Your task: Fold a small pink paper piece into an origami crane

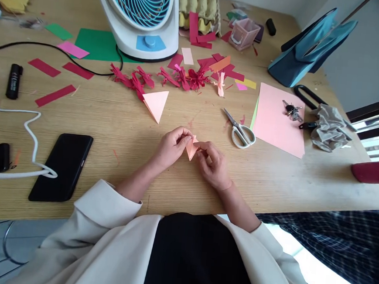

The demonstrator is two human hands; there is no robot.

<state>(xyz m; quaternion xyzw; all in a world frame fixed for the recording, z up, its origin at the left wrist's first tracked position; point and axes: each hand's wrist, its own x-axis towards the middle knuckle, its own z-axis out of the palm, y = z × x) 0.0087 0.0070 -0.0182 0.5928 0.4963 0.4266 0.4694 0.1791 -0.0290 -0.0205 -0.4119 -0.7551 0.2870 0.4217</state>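
A small folded piece of pink paper is held upright between my two hands, its pointed end down. My left hand pinches its upper left edge between thumb and fingers. On the other side, my right hand has its index finger against the paper's right edge, the remaining fingers curled. Just beyond my hands lies a larger folded pink paper triangle. White-handled scissors rest to the right, blades pointing away. Crimson folded paper pieces lie in a row farther back, with a pale pink one at the right end.
A white fan stands at the back by egg cartons. Pink sheets carry keys at right. A black phone with a white cable and red strips lie left. A blue bag stands back right.
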